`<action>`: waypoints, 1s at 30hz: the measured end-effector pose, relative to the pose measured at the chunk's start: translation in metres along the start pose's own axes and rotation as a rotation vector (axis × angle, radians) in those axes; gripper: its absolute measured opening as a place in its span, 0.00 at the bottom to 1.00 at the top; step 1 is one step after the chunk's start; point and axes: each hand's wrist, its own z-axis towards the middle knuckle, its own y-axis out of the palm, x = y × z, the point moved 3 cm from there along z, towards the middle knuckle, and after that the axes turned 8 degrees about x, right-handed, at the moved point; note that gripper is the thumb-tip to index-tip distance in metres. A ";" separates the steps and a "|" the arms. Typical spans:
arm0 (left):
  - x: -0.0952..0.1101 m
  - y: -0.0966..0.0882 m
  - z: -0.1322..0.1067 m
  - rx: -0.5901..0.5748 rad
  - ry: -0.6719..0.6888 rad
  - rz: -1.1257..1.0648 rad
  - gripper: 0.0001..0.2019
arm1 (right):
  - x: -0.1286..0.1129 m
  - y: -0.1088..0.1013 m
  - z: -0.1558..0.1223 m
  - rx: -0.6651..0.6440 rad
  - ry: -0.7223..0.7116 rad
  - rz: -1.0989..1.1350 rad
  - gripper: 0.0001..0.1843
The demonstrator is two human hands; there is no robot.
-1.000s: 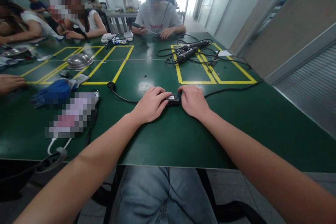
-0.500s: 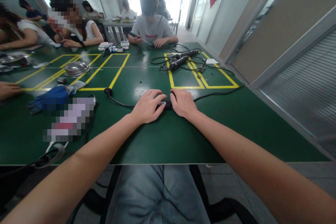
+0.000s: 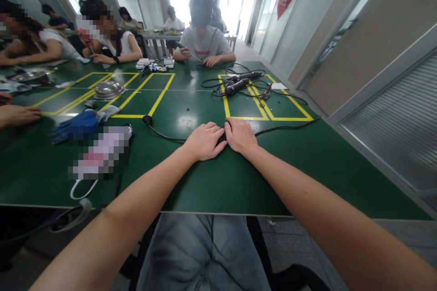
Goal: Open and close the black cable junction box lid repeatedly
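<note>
Both of my hands meet over a black power adapter lying on the green table, and only a sliver of it shows between them. My left hand is curled over its left part, thumb along the near side. Closed round the right end is my right hand, fingertips partly hidden. From the left a black cord runs under my left hand, ending in a round black plug. Another black cord leads off from my right hand to the table's right edge.
Ahead lie black electric screwdrivers with tangled cords inside yellow tape. To the left are a blue glove, a blurred phone-like object and a metal bowl. A person sits opposite; another person's hand rests at left.
My left hand has slid right over the adapter, covering its label, and now sits against my right hand. The view has shifted slightly.
</note>
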 end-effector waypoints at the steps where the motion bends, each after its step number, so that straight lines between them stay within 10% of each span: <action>1: 0.000 0.001 0.000 -0.006 -0.007 -0.002 0.23 | 0.000 0.000 0.000 -0.001 0.005 0.000 0.28; 8: 0.014 -0.013 -0.007 0.098 -0.112 0.061 0.29 | 0.002 0.001 0.000 -0.016 0.021 0.000 0.26; 12: 0.094 -0.044 -0.032 0.465 -0.201 -0.204 0.19 | 0.002 0.001 0.000 -0.033 0.026 0.007 0.25; 15: 0.172 -0.049 -0.063 0.779 -0.634 -0.764 0.14 | 0.000 -0.001 0.000 -0.028 0.048 0.007 0.26; 18: 0.238 -0.018 -0.083 0.703 -1.236 -1.410 0.22 | -0.001 -0.002 0.001 -0.027 0.062 0.005 0.25; 21: 0.281 0.008 -0.078 0.610 -1.519 -2.016 0.32 | -0.002 -0.003 0.001 -0.025 0.075 0.005 0.25; 24: 0.304 0.014 -0.053 0.387 -1.547 -2.513 0.38 | -0.002 -0.004 0.001 -0.018 0.087 0.007 0.26; 30: 0.313 0.000 -0.020 0.317 -1.504 -2.624 0.52 | -0.002 -0.003 0.002 -0.010 0.082 0.014 0.26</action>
